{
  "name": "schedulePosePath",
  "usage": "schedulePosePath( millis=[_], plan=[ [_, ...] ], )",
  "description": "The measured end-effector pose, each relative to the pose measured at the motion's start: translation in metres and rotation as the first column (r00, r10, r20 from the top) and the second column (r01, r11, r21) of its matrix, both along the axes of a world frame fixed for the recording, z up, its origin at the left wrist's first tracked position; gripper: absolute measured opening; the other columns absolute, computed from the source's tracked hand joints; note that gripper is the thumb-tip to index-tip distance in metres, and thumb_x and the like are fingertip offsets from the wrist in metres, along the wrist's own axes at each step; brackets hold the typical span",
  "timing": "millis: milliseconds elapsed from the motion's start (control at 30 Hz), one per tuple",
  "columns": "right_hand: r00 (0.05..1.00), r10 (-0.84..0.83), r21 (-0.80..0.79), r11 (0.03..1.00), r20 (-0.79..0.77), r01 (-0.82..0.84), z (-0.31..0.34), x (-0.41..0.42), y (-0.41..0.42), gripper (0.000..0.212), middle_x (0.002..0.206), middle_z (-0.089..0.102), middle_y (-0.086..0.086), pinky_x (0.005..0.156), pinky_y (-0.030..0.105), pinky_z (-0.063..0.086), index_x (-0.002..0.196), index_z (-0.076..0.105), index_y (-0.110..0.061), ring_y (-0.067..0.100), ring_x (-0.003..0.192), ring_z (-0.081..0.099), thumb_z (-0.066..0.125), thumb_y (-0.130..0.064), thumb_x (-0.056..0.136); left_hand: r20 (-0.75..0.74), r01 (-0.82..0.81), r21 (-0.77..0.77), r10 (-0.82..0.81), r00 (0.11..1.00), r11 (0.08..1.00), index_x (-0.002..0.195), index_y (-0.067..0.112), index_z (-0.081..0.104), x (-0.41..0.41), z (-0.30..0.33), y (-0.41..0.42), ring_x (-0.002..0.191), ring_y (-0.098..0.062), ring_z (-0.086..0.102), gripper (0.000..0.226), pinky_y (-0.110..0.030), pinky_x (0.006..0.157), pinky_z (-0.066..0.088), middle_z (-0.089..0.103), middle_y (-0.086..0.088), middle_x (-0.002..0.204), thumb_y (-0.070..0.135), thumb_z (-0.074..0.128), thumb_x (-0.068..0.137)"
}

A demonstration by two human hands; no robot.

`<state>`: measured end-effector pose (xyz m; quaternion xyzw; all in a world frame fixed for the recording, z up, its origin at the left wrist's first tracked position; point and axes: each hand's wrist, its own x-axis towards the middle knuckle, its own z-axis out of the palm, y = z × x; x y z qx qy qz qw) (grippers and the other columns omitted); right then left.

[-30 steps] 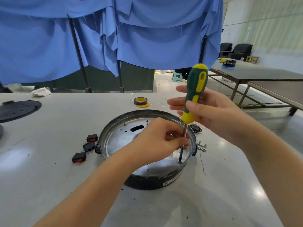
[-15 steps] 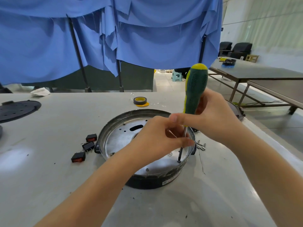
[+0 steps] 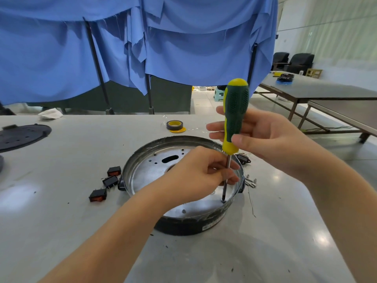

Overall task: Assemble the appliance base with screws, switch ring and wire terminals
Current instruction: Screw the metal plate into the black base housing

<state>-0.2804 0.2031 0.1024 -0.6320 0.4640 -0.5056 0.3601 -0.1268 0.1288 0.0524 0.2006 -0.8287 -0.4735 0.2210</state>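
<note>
A grey table [image 3: 61,211] carries the appliance base [image 3: 183,221], a round shallow pan with a dark outer wall, a white label on its near side and a silvery perforated floor with a slot and small holes. It sits mid-table, directly under both hands.

The right hand [image 3: 271,139] grips the screwdriver [image 3: 234,119] by the lower part of its green-and-yellow handle, thumb across the front and fingers wrapped behind. The tool stands nearly upright above the right inner part of the base.

The left hand [image 3: 195,176] reaches over the base, its fingers curled and pinching the screwdriver's metal shaft just below the handle. Below those fingers the tip meets a screw [image 3: 223,200] on the base floor, close to the right-hand wall.

Left of the base, three black rocker switches [image 3: 110,181] with red faces lie near one another; the middle one is just beside the rim. Another black switch [image 3: 242,159] lies beyond the right rim. Small metal wire terminals [image 3: 250,181] lie in a cluster just outside the right wall. A roll of tape [image 3: 174,125] rests further back.
</note>
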Motion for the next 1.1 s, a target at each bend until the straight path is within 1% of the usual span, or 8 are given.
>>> schedulePosePath(
  millis=[233,400,533,667,767,933,1000,1100],
  plan=[
    [0.998,-0.047,0.007,0.999,-0.044,0.048,0.001,-0.005,0.001,0.044,0.108,0.073,0.002,0.083,0.025,0.055,0.117,0.06,-0.016,0.018,0.102,0.069,0.063,0.001,0.077,-0.011,0.035,0.086,-0.034,0.999,0.996,0.096,0.023,0.066,0.001,-0.002,0.0,0.088,-0.006,0.071,0.024,-0.017,0.08,0.054,0.075,0.003,0.089,0.002,0.053,0.096],
    [0.948,-0.256,-0.085,0.966,-0.191,0.243,-0.001,0.004,-0.002,0.042,0.089,0.072,-0.004,0.075,0.014,0.054,0.094,0.069,-0.026,0.005,0.079,0.068,0.079,-0.033,0.055,-0.07,-0.102,-0.008,0.101,0.992,0.995,0.087,0.021,0.073,-0.001,-0.006,-0.002,0.076,-0.011,0.072,0.007,-0.029,0.078,0.059,0.075,0.003,0.081,0.021,0.077,0.08],
    [0.853,-0.437,-0.133,0.9,-0.285,0.416,-0.005,0.01,-0.009,0.049,0.069,0.065,-0.014,0.054,0.001,0.042,0.077,0.056,-0.03,-0.012,0.064,0.058,0.074,-0.058,0.043,-0.094,-0.146,-0.04,0.142,0.985,0.988,0.08,0.027,0.072,0.0,-0.006,-0.006,0.069,-0.008,0.071,0.012,-0.021,0.069,0.058,0.074,0.009,0.076,0.025,0.082,0.073],
    [0.769,-0.483,-0.161,0.873,-0.419,0.461,-0.01,0.012,-0.013,0.061,0.058,0.056,-0.011,0.057,0.013,0.041,0.072,0.052,-0.025,-0.004,0.054,0.052,0.062,-0.077,0.042,-0.088,-0.127,-0.043,0.123,0.988,0.991,0.076,0.029,0.073,-0.001,-0.006,-0.005,0.066,-0.004,0.07,0.01,-0.014,0.063,0.052,0.073,0.012,0.075,0.022,0.081,0.076],
    [0.876,-0.368,-0.046,0.927,-0.313,0.373,-0.007,0.008,-0.01,0.054,0.082,0.069,-0.008,0.069,0.018,0.053,0.09,0.059,-0.029,-0.004,0.075,0.064,0.066,-0.068,0.053,-0.084,-0.106,-0.084,0.099,0.992,0.991,0.074,0.036,0.071,-0.001,-0.006,-0.005,0.067,-0.003,0.069,0.018,-0.014,0.064,0.051,0.073,0.014,0.073,0.019,0.078,0.079],
    [1.0,-0.002,0.071,0.997,0.01,0.002,0.002,-0.009,0.0,0.048,0.113,0.071,0.0,0.083,0.024,0.055,0.123,0.055,-0.021,0.016,0.109,0.066,0.067,-0.009,0.078,-0.089,-0.093,-0.084,0.085,0.992,0.992,0.088,0.02,0.075,-0.002,-0.008,-0.006,0.077,-0.017,0.072,0.009,-0.038,0.08,0.058,0.076,0.002,0.082,0.012,0.071,0.085],
    [1.0,0.01,0.065,0.998,0.013,-0.011,0.003,-0.013,0.001,0.054,0.113,0.071,0.004,0.083,0.026,0.055,0.125,0.054,-0.017,0.02,0.109,0.066,0.069,0.0,0.076,-0.088,-0.073,-0.074,0.067,0.994,0.995,0.094,0.014,0.075,-0.002,-0.008,-0.006,0.079,-0.015,0.073,0.01,-0.039,0.082,0.058,0.076,0.0,0.084,0.009,0.069,0.087],
    [0.994,-0.098,0.024,0.995,-0.057,0.1,0.003,-0.012,0.001,0.05,0.105,0.074,0.001,0.08,0.022,0.055,0.119,0.06,-0.017,0.017,0.1,0.07,0.069,-0.011,0.07,-0.081,-0.05,-0.056,0.045,0.996,0.997,0.098,0.011,0.074,-0.001,-0.009,-0.006,0.082,-0.012,0.072,0.012,-0.037,0.083,0.058,0.076,0.001,0.086,0.008,0.065,0.089]
  ],
)
